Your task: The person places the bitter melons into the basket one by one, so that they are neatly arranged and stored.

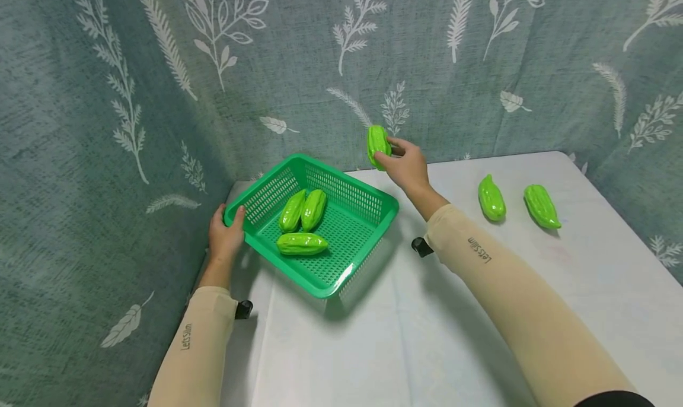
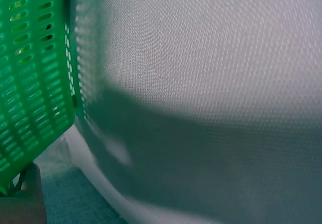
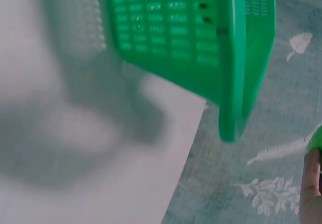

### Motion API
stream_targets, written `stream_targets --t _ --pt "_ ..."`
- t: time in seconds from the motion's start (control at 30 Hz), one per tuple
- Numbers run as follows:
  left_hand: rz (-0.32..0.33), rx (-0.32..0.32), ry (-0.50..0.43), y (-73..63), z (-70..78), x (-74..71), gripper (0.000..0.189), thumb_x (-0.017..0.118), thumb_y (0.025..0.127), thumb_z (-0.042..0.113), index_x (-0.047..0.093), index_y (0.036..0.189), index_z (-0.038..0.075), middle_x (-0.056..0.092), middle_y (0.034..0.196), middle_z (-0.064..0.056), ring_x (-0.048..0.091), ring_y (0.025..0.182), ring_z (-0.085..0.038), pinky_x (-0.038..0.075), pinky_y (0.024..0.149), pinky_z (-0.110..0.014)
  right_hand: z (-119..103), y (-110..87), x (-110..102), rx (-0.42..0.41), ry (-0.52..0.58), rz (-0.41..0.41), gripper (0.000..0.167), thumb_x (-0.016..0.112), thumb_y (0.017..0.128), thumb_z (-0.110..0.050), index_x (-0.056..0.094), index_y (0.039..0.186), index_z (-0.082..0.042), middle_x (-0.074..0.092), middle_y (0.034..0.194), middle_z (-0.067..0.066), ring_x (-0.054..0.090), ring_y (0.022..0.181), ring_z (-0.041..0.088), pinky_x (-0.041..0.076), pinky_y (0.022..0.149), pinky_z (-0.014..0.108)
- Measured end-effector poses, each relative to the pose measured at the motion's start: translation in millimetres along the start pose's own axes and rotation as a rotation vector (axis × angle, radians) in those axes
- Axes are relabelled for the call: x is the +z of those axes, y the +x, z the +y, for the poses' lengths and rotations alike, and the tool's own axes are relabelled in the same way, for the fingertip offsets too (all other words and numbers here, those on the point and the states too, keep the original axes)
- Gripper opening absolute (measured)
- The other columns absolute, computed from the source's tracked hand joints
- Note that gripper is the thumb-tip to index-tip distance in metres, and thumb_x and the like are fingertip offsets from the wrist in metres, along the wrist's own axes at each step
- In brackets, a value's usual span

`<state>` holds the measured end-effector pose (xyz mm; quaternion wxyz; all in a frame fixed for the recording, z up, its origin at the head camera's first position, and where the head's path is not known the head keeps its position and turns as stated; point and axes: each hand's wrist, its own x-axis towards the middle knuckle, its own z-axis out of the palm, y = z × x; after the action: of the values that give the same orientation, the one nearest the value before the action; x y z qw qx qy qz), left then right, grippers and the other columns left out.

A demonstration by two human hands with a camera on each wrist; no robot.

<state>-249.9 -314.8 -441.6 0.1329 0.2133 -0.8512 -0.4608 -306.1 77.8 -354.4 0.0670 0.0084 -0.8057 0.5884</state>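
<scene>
A green plastic basket (image 1: 368, 229) with perforated walls stands at the left of the table, turned at an angle. My left hand (image 1: 225, 238) grips its left corner, thumb over the rim. Inside lie three glossy, ridged green gourds: one gourd (image 1: 302, 244) across the front and two behind it, side by side. To the right of the basket's far side, my right hand (image 1: 407, 162) holds another green gourd (image 1: 377, 146) upright between thumb and fingers, above the table's back edge. In the right wrist view, only part of this hand (image 3: 311, 189) shows at the right edge.
Two more green gourds lie apart on the right of the table, one gourd (image 1: 491, 198) nearer the middle and one gourd (image 1: 541, 206) farther right. A white cloth (image 1: 341, 359) covers the table. Leaf-patterned green curtains (image 1: 299, 51) hang behind and at the left.
</scene>
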Motion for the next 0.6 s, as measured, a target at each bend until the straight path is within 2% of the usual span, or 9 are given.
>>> stream_targets --t 0.3,0.6 --pt "-0.008 -0.007 -0.001 0.7 -1.7 0.1 0.081 0.046 0.103 0.056 0.017 0.162 0.009 0.022 0.162 -0.020 0.022 0.148 -0.037 0.019 0.119 -0.051 18.5 -0.2 -26.3 0.037 -0.031 0.054 0.059 0.071 0.094 -0.033 0.054 0.147 -0.014 0.060 0.137 0.014 0.055 0.126 0.029 0.052 0.096 0.043" --pt "-0.010 -0.004 0.002 0.5 -1.8 0.6 0.082 0.046 0.103 0.056 0.017 0.162 0.008 0.022 0.162 -0.021 0.023 0.148 -0.038 0.020 0.118 -0.052 53.1 -0.9 -60.2 0.122 -0.079 0.121 0.062 0.069 0.093 -0.034 0.052 0.148 -0.012 0.058 0.140 0.015 0.051 0.131 0.030 0.049 0.100 0.043"
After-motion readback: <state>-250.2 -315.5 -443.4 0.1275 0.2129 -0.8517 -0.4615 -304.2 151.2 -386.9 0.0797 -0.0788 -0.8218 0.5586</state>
